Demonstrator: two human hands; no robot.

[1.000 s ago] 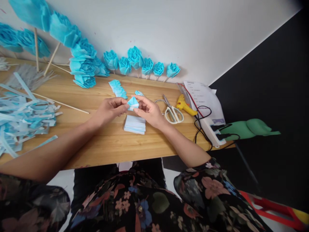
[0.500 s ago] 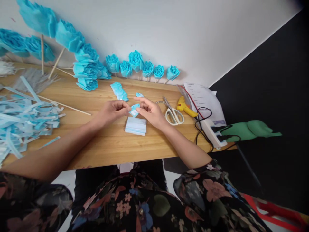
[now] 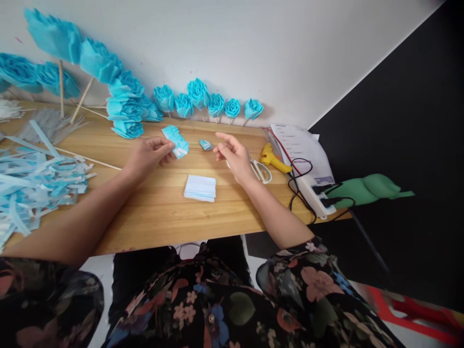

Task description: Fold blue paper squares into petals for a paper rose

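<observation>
The wooden counter (image 3: 155, 224) runs along a pale wall; large blue flowers (image 3: 54, 36) on sticks stand toward its far left, with a pile of blue and white strips (image 3: 39, 179) in front of them; printed paper (image 3: 302, 145) lies at the right end, beside a white power strip (image 3: 317, 203). The left hand (image 3: 147, 154) has its thumb and fingertips at the left edge of the overlapping blue pieces (image 3: 176, 139); whether it grips them, I cannot tell. The right hand (image 3: 235, 154) is released and holds nothing, fingers loosely spread just beside 1 small folded piece (image 3: 206, 144); 6 smaller blue flowers (image 3: 198, 94) line the wall behind; a yellow glue gun (image 3: 276, 160) and partly hidden scissors (image 3: 270, 175) lie right of that hand; the white-and-blue stack (image 3: 200, 187) lies nearer the body, between both hands.
</observation>
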